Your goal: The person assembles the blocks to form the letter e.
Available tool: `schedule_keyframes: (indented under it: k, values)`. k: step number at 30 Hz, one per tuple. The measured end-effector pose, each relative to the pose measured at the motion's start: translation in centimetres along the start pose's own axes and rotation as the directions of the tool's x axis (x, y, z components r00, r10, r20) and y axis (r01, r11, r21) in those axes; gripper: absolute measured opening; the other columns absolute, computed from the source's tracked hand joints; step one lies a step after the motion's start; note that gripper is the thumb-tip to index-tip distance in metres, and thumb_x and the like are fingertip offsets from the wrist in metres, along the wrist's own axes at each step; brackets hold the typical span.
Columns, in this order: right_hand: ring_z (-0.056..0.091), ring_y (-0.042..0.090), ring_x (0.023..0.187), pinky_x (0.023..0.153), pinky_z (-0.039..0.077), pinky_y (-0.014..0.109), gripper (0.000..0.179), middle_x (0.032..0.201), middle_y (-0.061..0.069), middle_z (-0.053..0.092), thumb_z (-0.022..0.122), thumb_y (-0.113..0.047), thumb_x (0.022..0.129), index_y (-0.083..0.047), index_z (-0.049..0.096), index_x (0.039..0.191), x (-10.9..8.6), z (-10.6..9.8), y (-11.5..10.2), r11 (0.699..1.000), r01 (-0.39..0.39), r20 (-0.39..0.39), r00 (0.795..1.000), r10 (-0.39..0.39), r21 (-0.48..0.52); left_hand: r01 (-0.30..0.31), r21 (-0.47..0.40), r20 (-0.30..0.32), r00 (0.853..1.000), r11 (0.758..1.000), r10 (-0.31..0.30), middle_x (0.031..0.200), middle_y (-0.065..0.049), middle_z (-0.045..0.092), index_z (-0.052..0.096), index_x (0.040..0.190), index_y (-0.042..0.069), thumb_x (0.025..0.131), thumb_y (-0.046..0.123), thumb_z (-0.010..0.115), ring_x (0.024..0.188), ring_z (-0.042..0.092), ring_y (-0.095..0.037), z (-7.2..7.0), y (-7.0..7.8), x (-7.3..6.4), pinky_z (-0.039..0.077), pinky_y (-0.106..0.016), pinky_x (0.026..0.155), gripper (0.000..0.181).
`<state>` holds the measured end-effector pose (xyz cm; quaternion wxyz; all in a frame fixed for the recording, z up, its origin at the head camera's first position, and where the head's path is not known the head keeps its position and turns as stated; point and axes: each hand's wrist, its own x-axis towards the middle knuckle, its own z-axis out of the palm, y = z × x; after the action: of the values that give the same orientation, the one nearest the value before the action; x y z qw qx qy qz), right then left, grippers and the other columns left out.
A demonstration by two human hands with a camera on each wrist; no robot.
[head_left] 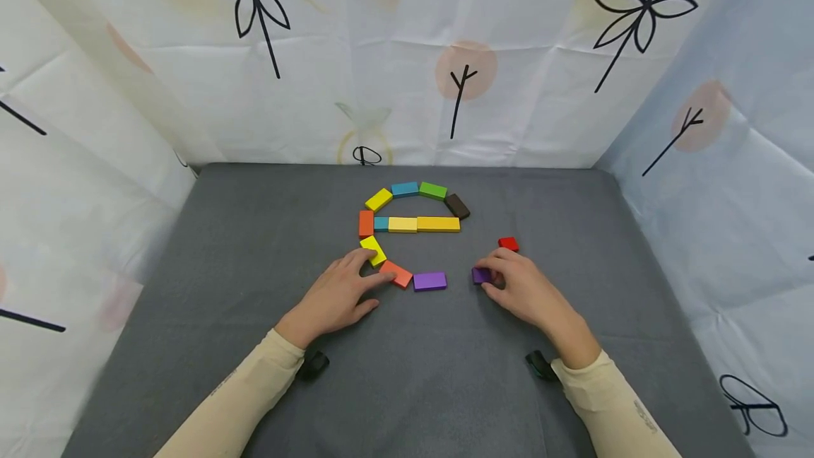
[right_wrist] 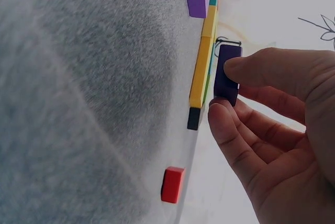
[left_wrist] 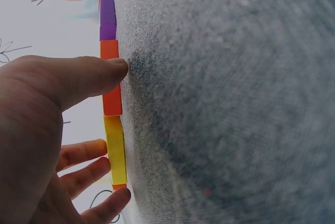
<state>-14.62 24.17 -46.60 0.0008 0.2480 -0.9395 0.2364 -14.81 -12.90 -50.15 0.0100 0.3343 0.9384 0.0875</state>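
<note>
My right hand (head_left: pixel 524 288) pinches a dark purple block (right_wrist: pixel 228 72) between thumb and fingers, raised above the cloth. To its left, a purple block (head_left: pixel 429 281) lies flat at the end of a curved row. My left hand (head_left: pixel 340 295) rests by that row with fingers spread. Its fingertips are at a yellow block (head_left: pixel 375 251) and its index finger or thumb side reaches the orange-red block (head_left: pixel 397 275). In the left wrist view the thumb overlaps this orange-red block's side. Just beyond the right hand sits a red block (head_left: pixel 508 243).
The row curves up through an orange block (head_left: pixel 366 223), a yellow block (head_left: pixel 379 199), a blue block (head_left: pixel 405 190), a green block (head_left: pixel 433 191) and a dark brown block (head_left: pixel 457 206). A straight bar of blue and yellow blocks (head_left: pixel 438 225) crosses inside. Printed fabric walls surround the grey cloth (head_left: pixel 254 232).
</note>
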Motion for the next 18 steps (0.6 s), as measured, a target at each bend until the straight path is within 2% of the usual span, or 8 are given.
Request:
schedule_keyframes:
  k: [18]
  values:
    - [0.059, 0.016, 0.087, 0.075, 0.055, 0.035, 0.031, 0.109, 0.002, 0.066, 0.086, 0.001, 0.09, -0.005, 0.079, 0.12, 1.6, 0.8, -0.9, 0.999, 0.027, 0.042, 0.999, -0.029, 0.036, 0.012, -0.008, 0.012, 1.0, 1.0, -0.012, 0.155, -0.019, 0.049, 0.067, 0.151, 0.03, 0.097, 0.031, 0.085, 0.144, 0.046, -0.038, 0.2, -0.1, 0.1, 0.048, -0.059, 0.111, 0.057]
